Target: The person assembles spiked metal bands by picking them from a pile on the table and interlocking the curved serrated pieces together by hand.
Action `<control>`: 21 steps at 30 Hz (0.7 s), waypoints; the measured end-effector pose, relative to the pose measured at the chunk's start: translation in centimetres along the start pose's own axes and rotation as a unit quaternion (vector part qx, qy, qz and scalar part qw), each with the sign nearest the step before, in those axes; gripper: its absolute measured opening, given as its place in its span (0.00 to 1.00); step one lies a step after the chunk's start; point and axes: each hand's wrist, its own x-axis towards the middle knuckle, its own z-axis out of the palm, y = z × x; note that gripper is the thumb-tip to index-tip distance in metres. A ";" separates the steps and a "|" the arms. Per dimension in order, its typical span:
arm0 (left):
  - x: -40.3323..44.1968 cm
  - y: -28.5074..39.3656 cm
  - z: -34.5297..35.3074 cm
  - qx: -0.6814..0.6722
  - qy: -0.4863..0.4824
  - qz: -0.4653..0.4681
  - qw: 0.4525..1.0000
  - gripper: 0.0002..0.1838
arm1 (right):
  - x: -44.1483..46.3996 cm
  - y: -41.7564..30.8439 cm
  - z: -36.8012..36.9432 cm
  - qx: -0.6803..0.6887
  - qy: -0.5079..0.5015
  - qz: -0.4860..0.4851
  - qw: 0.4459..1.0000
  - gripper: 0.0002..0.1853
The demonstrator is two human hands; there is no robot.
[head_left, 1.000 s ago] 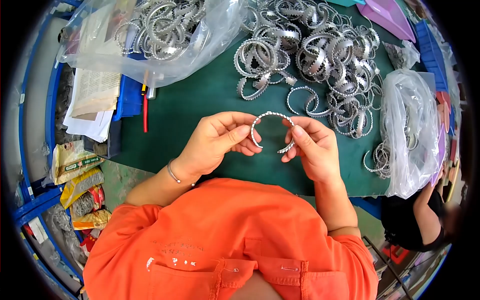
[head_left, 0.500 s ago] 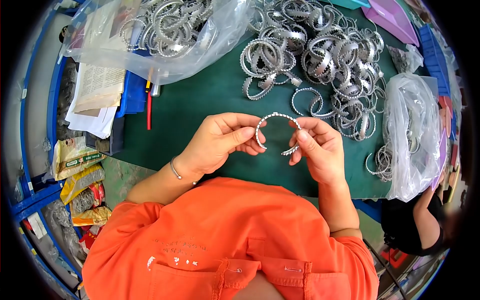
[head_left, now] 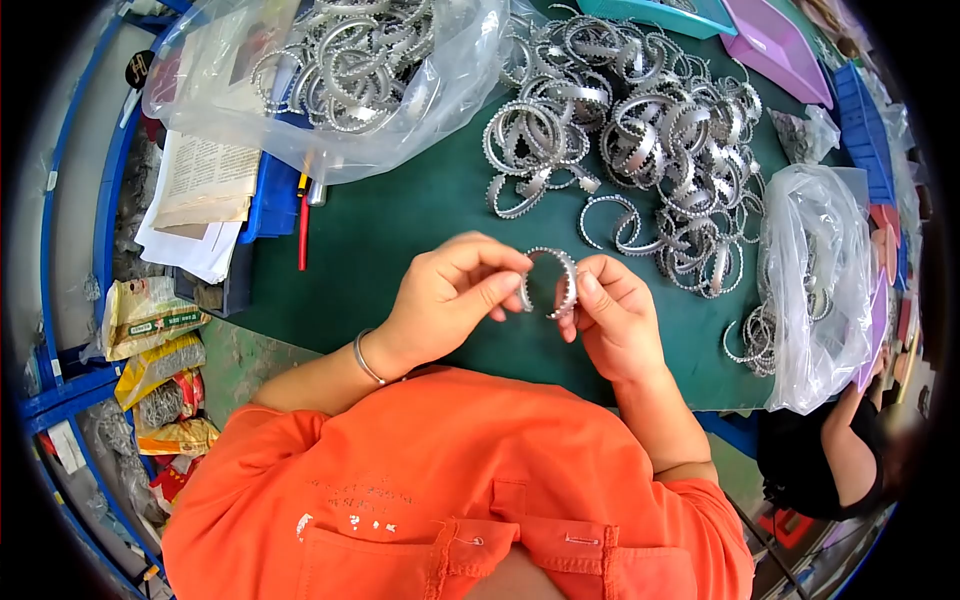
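Between my hands is a silver C-shaped toothed band [head_left: 568, 284], its opening facing down toward me and its broad side partly turned into view. My left hand [head_left: 452, 296] pinches its left side between thumb and fingers. On the right side, my right hand [head_left: 614, 315] grips the band with thumb and fingertips. A large pile of similar silver bands [head_left: 690, 150] lies on the green table [head_left: 400, 235] beyond my hands, with a loose band [head_left: 608, 222] at its near edge.
A clear plastic bag [head_left: 400, 140] with more bands lies at the upper left, by papers [head_left: 205, 185] and a red pen [head_left: 303, 235]. Another plastic bag [head_left: 820, 290] is at the right. Behind are a teal tray [head_left: 670, 18] and purple tray [head_left: 775, 55]. A person's arm [head_left: 848, 450] shows lower right.
The band has rotated between my fingers, so its broad side shows more and it looks narrower. My hands have come closer together. The whole view has shifted slightly.
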 end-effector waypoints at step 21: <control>0.1 0.7 -0.3 -0.159 0.010 -0.153 0.975 0.12 | -0.2 0.8 -1.0 0.202 -0.010 0.065 0.977 0.11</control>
